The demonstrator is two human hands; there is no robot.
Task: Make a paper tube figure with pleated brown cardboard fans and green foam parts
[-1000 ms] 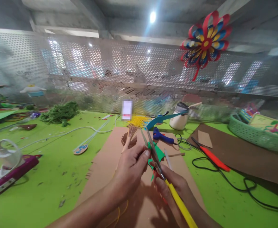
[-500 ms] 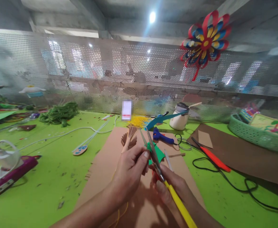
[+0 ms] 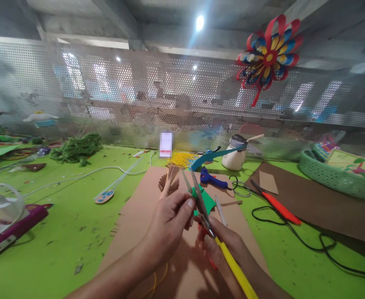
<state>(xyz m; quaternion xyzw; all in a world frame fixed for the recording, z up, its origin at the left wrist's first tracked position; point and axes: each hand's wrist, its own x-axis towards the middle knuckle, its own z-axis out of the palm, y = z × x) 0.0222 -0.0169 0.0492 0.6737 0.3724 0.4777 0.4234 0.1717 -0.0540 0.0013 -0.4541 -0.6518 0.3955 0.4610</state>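
Note:
My left hand point(image 3: 172, 218) is closed, thumb and forefinger pinched at the left edge of a small green sheet piece point(image 3: 207, 202). In my right hand point(image 3: 226, 243) is a pair of scissors point(image 3: 205, 211) with a long yellow handle. Their blades point away from me, slightly apart, and cross over the green piece close to my left fingertips. Just beyond my left hand sits a brown pleated fan-shaped piece point(image 3: 169, 185); whether the hand touches it is hidden. A yellow thread point(image 3: 160, 278) hangs below my left wrist.
A brown cardboard sheet point(image 3: 132, 232) lies beneath my hands on the green table point(image 3: 60, 232). Beyond are a blue glue gun point(image 3: 213, 179), yellow strands point(image 3: 180, 158) and a white pot point(image 3: 234, 154). A red-handled tool point(image 3: 282, 207) and green basket point(image 3: 325, 176) are right; a power strip point(image 3: 14, 230) is left.
The whole view has shifted very slightly. Both hands, the scissors and the green piece keep nearly the same positions.

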